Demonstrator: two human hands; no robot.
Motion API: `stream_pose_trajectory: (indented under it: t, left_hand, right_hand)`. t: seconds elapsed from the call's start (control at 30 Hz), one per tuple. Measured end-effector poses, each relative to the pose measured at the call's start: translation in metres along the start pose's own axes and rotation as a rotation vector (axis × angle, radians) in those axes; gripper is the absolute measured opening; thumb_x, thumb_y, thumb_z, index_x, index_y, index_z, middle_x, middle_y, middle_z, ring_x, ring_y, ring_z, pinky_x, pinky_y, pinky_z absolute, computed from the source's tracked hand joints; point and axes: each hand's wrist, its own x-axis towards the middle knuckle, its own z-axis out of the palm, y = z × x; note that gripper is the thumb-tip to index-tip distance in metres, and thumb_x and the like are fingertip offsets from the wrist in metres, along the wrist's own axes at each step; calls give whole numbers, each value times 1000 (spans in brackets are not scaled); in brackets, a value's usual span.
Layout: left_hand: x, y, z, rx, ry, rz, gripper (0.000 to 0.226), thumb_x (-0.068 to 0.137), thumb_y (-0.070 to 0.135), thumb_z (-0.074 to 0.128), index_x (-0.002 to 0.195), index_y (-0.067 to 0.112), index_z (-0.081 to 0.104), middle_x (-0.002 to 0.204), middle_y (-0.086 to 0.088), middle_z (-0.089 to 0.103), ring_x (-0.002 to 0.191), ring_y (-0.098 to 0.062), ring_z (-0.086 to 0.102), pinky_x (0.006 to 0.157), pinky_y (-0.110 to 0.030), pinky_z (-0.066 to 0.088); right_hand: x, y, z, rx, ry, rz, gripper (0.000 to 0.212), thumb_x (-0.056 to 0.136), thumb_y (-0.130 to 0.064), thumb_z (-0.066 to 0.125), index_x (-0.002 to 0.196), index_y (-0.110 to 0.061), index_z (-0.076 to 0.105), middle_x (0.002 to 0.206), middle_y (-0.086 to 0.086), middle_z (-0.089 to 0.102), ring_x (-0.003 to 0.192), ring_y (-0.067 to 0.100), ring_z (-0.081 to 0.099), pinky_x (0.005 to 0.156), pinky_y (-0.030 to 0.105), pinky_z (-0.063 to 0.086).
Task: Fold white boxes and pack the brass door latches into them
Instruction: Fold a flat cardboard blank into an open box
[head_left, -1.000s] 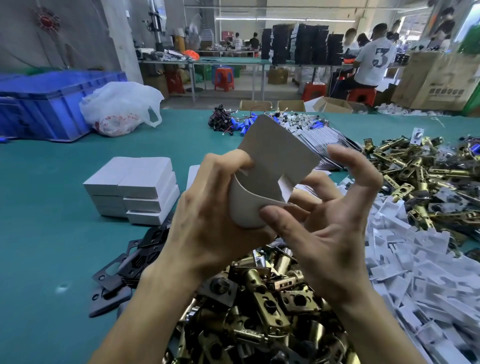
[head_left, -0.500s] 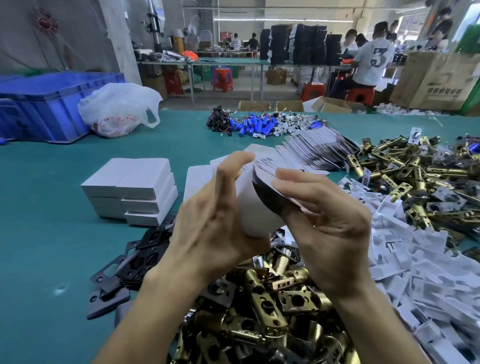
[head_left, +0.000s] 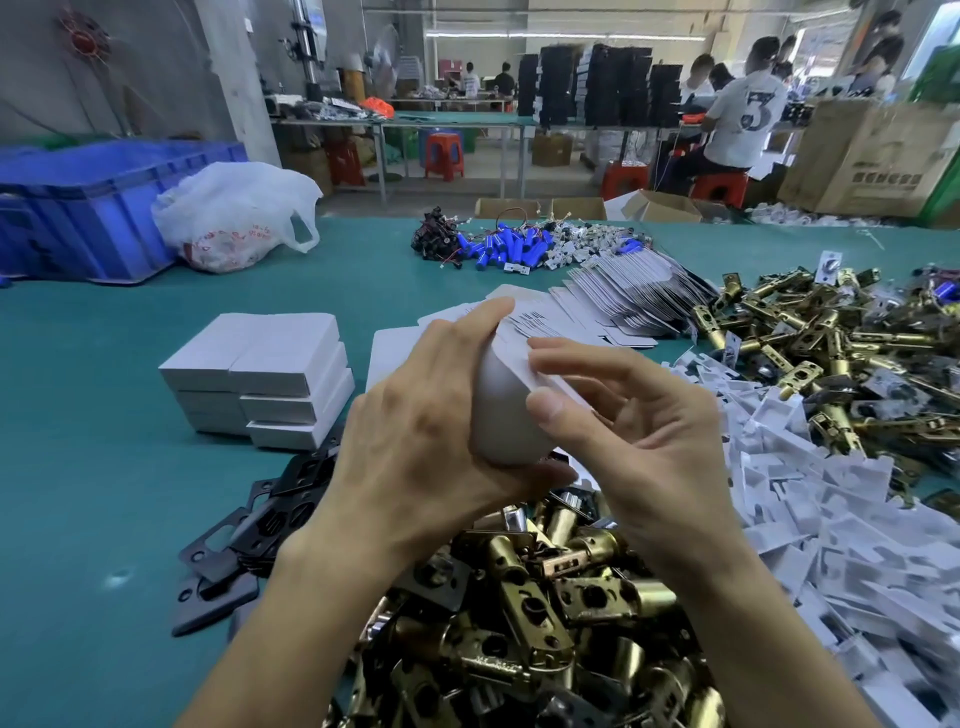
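White box (head_left: 506, 410) is up in the air between two hands, above the heap of brass latches (head_left: 524, 613) at the near edge of the table (head_left: 78, 467). It is only partly folded and looks curved, not square yet. The left hand (head_left: 415, 457) wraps around its left side and bottom, with the thumb under it and a finger on top. The right hand (head_left: 639, 431) pinches the top flap, with the thumb pressed on the front and the fingers bent over the edge. Both hands are closed on the box. On the left of the table is a neat stack of finished white boxes (head_left: 260, 379), and just in front of it lie some black metal plates (head_left: 249, 530). Behind the hands is a fanned row of flat box cards (head_left: 613, 301). On the right is a big heap of small white paper pieces (head_left: 810, 493), and past it is another heap of brass latches (head_left: 831, 343). Far back on the table are small blue tubes (head_left: 509, 249), a white plastic bag (head_left: 234, 218) and a blue crate (head_left: 93, 208). People sit at other tables in the room behind.
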Motion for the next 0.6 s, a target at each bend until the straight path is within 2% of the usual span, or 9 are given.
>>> stream_pose_trajectory:
  t: [0.07,0.13,0.2,0.27,0.47,0.6]
  left_hand:
    - [1,-3,-2,-45,-2,18,103,61,70,72,149,26,40,131,4,59,107,-12,59,80,-42,57]
    - [2,-4,-3,-122,17,15,99,63,69,73,147,24,44,133,5,60,114,-10,60,90,-40,55]
    - [2,-4,-3,-197,47,4,93,67,66,75,145,22,50,134,5,63,118,-11,62,94,-38,55]
    - [2,-4,-2,-222,61,-1,88,70,64,75,143,21,53,132,4,65,117,-11,63,94,-37,55]
    - [4,-7,-3,-310,42,-2,78,71,55,78,139,26,56,127,5,69,111,-11,67,92,-41,57]
    - [4,-9,-3,-354,63,-50,78,69,56,78,139,29,58,125,12,70,104,-2,68,90,-32,58]
  right_hand:
    - [-1,-1,3,68,21,17,23,79,-7,73,97,-22,75,98,0,77,92,11,72,75,21,54]
    - [-1,-2,3,115,38,40,24,79,-6,71,97,-21,75,93,1,77,86,12,72,69,21,55]
    - [-1,-3,2,149,38,45,23,80,-4,70,96,-20,76,93,4,77,87,15,73,71,23,56]
    - [0,-3,2,150,54,48,23,79,-4,71,91,-23,77,93,5,77,86,17,73,74,26,57]
    - [1,1,0,192,133,58,17,79,-12,74,75,-27,68,79,3,75,72,15,71,68,28,56]
    - [1,2,-2,206,104,12,5,76,-18,75,77,-23,72,86,3,77,85,16,74,77,27,57]
